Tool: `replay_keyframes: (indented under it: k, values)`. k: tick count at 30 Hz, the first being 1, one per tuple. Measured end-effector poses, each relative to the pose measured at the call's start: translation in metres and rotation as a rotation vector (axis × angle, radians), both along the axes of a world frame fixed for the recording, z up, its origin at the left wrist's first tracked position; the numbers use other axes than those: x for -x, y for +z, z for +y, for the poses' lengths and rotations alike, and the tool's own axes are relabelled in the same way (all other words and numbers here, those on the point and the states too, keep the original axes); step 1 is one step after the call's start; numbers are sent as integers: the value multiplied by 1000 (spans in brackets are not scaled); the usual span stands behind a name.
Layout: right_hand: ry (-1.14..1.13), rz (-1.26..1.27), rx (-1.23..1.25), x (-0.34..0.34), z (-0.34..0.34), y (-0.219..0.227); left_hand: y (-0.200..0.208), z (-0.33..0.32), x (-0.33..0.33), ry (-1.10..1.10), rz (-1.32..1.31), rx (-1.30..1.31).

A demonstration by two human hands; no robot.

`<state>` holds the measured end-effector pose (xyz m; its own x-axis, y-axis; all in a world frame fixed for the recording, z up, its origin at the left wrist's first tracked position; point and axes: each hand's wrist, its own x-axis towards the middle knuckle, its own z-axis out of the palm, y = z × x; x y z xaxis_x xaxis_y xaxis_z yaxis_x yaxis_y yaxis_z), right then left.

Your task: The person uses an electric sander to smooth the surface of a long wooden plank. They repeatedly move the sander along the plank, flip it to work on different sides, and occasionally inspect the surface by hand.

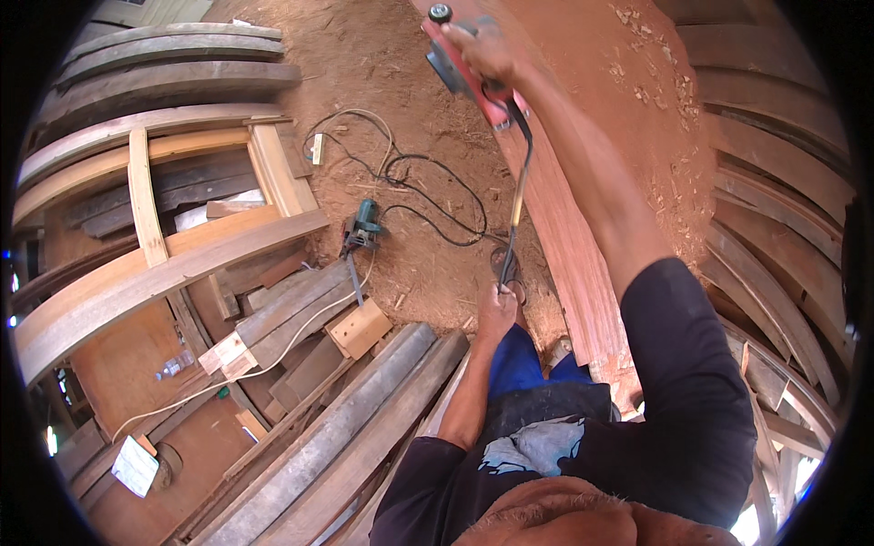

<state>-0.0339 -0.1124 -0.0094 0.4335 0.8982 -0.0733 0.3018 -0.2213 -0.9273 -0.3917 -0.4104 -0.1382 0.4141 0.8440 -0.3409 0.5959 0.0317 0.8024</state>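
My right arm stretches far forward, and my right hand (pixel 487 53) is closed round the handle of a red electric planer (pixel 494 113). The planer rests on a long reddish plank (pixel 569 250) that runs from the top of the view toward my legs. From the planer's rear a black power cord (pixel 526 150) comes back toward me. Near my knees my left hand (pixel 497 312) grips this cord, keeping it beside the plank's left edge. Slight blur covers the right hand and planer.
A green power tool (pixel 366 218) lies on the dirt floor, left of me, near looped cords and a white socket strip (pixel 317 148). Stacked boards (pixel 364 382) and a wooden frame (pixel 146 200) fill the left. More timber (pixel 774 155) lines the right; shavings (pixel 651 55) litter the ground.
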Motion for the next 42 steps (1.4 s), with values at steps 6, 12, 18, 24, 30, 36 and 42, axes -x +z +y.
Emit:
replay_keyframes:
  k: [6, 12, 18, 24, 30, 36, 42]
  values:
    - [4, 410, 30, -17, -5, -9, -6, 14, 12, 85, 56, 134]
    - [38, 81, 143, 45, -198, -2, -19, -25, 61, -177, 383, 279]
    - [-46, 124, 264, 147, -505, 12, -12, -82, 92, -662, 513, 224]
    - [-146, 259, 362, 155, -501, 26, -10, -106, 73, -670, 552, 123]
    - [-111, -120, 172, 60, -280, -18, 8, -61, 65, -345, 418, 169]
    - [8, -88, 55, -9, -165, -33, 59, -29, 34, -204, 287, 90]
    - [-17, 30, 162, 56, -297, 0, 5, -71, 80, -367, 434, 215]
